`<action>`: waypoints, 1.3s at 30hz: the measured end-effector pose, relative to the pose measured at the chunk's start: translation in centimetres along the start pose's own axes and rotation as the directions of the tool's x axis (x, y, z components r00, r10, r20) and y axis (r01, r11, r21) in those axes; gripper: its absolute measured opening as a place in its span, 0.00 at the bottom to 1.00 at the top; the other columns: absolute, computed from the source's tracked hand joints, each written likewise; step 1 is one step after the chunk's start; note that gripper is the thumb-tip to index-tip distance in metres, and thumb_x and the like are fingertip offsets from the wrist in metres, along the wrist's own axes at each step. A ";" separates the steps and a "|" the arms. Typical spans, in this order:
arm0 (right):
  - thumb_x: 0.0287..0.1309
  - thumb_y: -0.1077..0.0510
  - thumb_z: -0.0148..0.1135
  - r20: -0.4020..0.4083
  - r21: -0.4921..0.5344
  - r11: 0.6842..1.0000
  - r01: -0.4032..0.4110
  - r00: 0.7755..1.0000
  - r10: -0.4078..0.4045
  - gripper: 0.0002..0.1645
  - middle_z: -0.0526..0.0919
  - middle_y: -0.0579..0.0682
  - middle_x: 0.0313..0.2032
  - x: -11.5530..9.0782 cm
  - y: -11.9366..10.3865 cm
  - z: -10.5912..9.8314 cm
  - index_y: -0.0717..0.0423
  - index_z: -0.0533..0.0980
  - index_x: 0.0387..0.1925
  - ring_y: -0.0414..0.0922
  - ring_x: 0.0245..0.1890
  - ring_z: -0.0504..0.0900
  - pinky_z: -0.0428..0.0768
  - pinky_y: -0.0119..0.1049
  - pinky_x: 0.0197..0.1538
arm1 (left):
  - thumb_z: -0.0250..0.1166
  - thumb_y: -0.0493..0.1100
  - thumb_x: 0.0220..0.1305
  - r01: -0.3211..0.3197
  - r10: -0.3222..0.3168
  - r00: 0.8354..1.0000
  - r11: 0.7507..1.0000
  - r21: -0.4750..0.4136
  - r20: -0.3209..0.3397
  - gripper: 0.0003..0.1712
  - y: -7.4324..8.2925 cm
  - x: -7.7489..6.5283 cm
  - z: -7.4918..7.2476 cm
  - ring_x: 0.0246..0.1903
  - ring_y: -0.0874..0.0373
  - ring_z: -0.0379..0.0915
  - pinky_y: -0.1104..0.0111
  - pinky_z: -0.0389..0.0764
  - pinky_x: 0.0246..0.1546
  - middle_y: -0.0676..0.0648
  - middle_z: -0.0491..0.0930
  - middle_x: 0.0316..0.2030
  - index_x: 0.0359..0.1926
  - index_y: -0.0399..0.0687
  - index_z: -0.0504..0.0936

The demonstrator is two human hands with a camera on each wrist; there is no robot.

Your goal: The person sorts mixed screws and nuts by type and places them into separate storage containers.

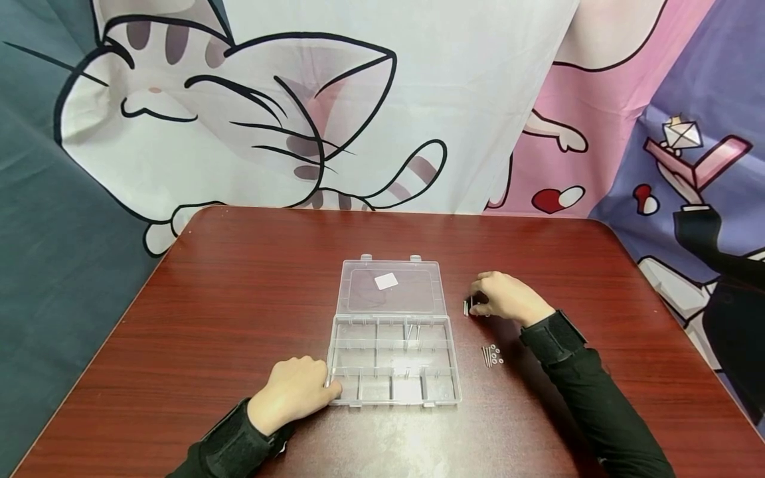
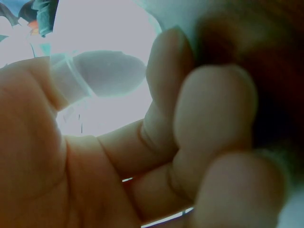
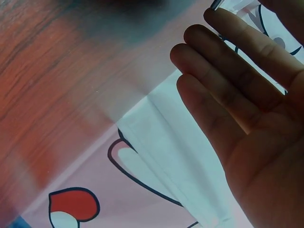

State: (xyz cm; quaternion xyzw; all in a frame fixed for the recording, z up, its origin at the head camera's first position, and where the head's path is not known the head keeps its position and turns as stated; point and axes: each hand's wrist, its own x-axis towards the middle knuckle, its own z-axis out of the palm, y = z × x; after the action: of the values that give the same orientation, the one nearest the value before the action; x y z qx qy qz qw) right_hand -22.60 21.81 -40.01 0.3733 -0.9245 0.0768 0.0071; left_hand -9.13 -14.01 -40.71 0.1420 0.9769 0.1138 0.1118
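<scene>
A clear plastic compartment box [image 1: 394, 354] lies on the table, its hinged lid [image 1: 391, 295] folded back. At its front left corner, my left hand [image 1: 299, 390] grips the side wall. The left wrist view shows the thumb [image 2: 109, 73] through the clear plastic, with the other fingers bent on the near side. Right of the lid, my right hand [image 1: 508, 297] pinches a small silver screw [image 3: 216, 4] at the index fingertip; the thumb tip is cut off in the right wrist view. Several small screws [image 1: 466, 308] lie beside those fingertips, partly hidden.
Nearer me, right of the box, lies a group of screws [image 1: 487, 357] with several small nuts or washers [image 1: 496, 355]. A white label [image 1: 386, 281] is on the lid. Behind the brown table [image 1: 239, 292] hangs a cartoon-printed cloth [image 1: 478, 86]. A dark object [image 1: 735, 338] stands beyond the table's right edge.
</scene>
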 end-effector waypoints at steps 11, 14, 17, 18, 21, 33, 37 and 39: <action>0.38 0.53 0.72 -0.022 -0.059 0.998 -0.007 1.000 0.005 0.15 0.75 0.49 0.26 0.0 -0.7 -0.7 0.58 0.79 0.28 0.44 0.27 0.76 0.75 0.38 0.32 | 0.56 0.50 0.49 -0.001 0.001 1.000 1.000 -0.001 -0.006 0.20 -0.1 0.1 0.2 0.13 0.58 0.62 0.59 0.65 0.14 0.52 0.64 0.11 0.07 0.53 0.61; 0.38 0.53 0.71 -0.038 -0.069 0.998 0.004 0.999 -0.007 0.15 0.74 0.48 0.26 0.1 -1.1 -0.9 0.58 0.78 0.27 0.44 0.25 0.75 0.74 0.38 0.31 | 0.56 0.50 0.49 -0.004 0.004 1.000 1.000 -0.005 -0.008 0.21 -0.1 0.1 0.1 0.13 0.58 0.62 0.59 0.64 0.13 0.52 0.63 0.10 0.07 0.53 0.61; 0.38 0.53 0.71 -0.059 -0.071 0.997 0.015 0.998 -0.019 0.14 0.73 0.47 0.25 0.3 -1.5 -1.2 0.57 0.77 0.25 0.43 0.24 0.74 0.73 0.39 0.30 | 0.55 0.50 0.49 -0.006 0.006 1.000 1.000 -0.012 -0.006 0.21 -0.1 0.1 0.1 0.13 0.58 0.61 0.60 0.63 0.13 0.53 0.62 0.10 0.07 0.53 0.60; 0.38 0.52 0.70 -0.064 -0.071 0.997 0.016 0.998 -0.021 0.14 0.73 0.47 0.25 0.4 -1.7 -1.3 0.56 0.76 0.24 0.43 0.24 0.74 0.73 0.39 0.29 | 0.55 0.49 0.49 -0.005 0.005 1.000 1.000 -0.014 -0.005 0.21 -0.1 0.1 0.0 0.13 0.58 0.61 0.60 0.63 0.13 0.53 0.62 0.10 0.07 0.53 0.60; 0.39 0.52 0.70 -0.075 -0.072 0.997 0.020 0.997 -0.025 0.14 0.72 0.46 0.25 0.5 -2.4 -1.6 0.56 0.76 0.24 0.43 0.24 0.73 0.73 0.39 0.29 | 0.55 0.50 0.49 -0.002 0.002 1.000 1.000 -0.009 -0.005 0.20 -0.1 0.2 0.1 0.13 0.58 0.62 0.60 0.64 0.14 0.53 0.63 0.11 0.07 0.53 0.61; 0.39 0.50 0.69 -0.119 -0.124 0.990 0.072 0.989 -0.087 0.15 0.70 0.45 0.24 1.1 -5.0 -2.4 0.56 0.76 0.24 0.42 0.23 0.72 0.73 0.39 0.27 | 0.56 0.51 0.48 0.005 -0.005 1.000 1.000 0.010 -0.002 0.19 -0.1 0.2 0.1 0.15 0.57 0.66 0.57 0.67 0.15 0.52 0.65 0.12 0.07 0.52 0.65; 0.39 0.50 0.69 -0.139 -0.135 0.985 0.105 0.983 -0.123 0.16 0.71 0.46 0.25 1.3 -5.7 -2.3 0.57 0.77 0.25 0.43 0.25 0.73 0.74 0.39 0.29 | 0.57 0.51 0.48 0.006 -0.006 1.000 1.000 0.013 -0.004 0.19 -0.1 0.1 0.0 0.15 0.56 0.66 0.57 0.67 0.15 0.52 0.66 0.12 0.08 0.51 0.65; 0.39 0.50 0.69 -0.147 -0.134 0.984 0.120 0.979 -0.140 0.16 0.73 0.46 0.26 1.5 -6.0 -2.2 0.57 0.78 0.27 0.43 0.26 0.74 0.75 0.38 0.30 | 0.57 0.51 0.48 0.007 -0.007 1.000 1.000 0.014 -0.003 0.19 -0.1 0.1 0.0 0.15 0.56 0.67 0.57 0.67 0.15 0.52 0.66 0.12 0.08 0.51 0.65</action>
State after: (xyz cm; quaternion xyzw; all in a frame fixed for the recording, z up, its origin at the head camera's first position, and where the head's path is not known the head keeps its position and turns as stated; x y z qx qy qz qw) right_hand -19.60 16.85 -36.86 0.4246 -0.8977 0.0473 0.1075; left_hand -9.24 -14.10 -40.80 0.1393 0.9783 0.1070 0.1096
